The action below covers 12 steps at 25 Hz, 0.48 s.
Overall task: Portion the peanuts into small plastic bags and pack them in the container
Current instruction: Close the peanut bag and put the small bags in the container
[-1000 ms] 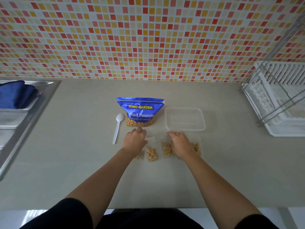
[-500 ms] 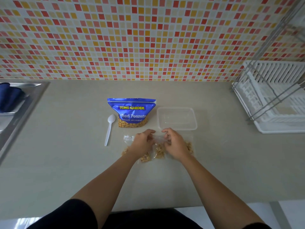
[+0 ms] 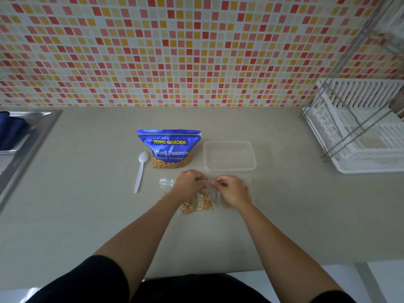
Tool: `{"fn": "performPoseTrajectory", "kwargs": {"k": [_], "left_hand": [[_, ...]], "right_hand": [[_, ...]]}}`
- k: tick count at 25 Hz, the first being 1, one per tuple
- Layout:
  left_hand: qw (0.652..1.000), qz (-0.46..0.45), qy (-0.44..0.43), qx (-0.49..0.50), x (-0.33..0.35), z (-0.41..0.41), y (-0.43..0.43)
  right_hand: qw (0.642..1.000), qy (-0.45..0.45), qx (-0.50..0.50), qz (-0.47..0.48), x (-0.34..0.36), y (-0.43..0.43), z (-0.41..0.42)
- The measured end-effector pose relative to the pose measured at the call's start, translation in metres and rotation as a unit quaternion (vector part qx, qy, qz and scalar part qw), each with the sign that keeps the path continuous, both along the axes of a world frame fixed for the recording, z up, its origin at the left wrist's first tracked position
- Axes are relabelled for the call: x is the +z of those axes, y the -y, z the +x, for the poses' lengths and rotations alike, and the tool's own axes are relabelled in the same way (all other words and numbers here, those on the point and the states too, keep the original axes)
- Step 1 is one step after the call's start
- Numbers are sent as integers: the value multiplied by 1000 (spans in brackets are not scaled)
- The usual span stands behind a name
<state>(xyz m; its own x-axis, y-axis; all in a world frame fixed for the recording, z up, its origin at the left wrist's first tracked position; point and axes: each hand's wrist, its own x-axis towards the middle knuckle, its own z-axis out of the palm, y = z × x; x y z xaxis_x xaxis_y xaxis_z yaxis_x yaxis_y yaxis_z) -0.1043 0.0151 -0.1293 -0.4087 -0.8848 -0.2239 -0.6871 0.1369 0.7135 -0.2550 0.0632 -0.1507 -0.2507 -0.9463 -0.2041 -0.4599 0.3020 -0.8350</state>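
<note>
A blue peanut pouch (image 3: 168, 147) stands upright on the counter. An empty clear plastic container (image 3: 229, 155) sits to its right. Several small clear bags with peanuts lie in a row in front of them. My left hand (image 3: 188, 184) and my right hand (image 3: 232, 189) pinch the top edge of the middle small bag (image 3: 205, 201), fingertips almost meeting. Another small bag (image 3: 189, 207) lies partly under my left wrist, one more (image 3: 166, 184) further left, and one (image 3: 248, 191) is mostly hidden under my right hand.
A white plastic spoon (image 3: 141, 170) lies left of the pouch. A steel sink (image 3: 24, 147) with a blue cloth (image 3: 11, 130) is at the far left. A white dish rack (image 3: 360, 130) stands at the right. A tiled wall backs the counter.
Both hands moved from resting apart on the bags to meeting at the top edge of the middle bag and pinching it. The camera view shifted slightly.
</note>
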Motion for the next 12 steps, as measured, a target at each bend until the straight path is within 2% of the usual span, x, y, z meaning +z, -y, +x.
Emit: {"fn": "performPoseTrajectory", "kwargs": {"k": [4, 8, 12], "left_hand": [[1000, 11, 26, 0, 1, -7, -2], [995, 0, 104, 5, 7, -6, -1], [993, 10, 114, 11, 8, 9, 4]], "right_hand": [[999, -33, 3, -1, 2, -3, -1], [998, -63, -20, -1, 5, -2, 3], [997, -74, -25, -11, 7, -2, 5]]}}
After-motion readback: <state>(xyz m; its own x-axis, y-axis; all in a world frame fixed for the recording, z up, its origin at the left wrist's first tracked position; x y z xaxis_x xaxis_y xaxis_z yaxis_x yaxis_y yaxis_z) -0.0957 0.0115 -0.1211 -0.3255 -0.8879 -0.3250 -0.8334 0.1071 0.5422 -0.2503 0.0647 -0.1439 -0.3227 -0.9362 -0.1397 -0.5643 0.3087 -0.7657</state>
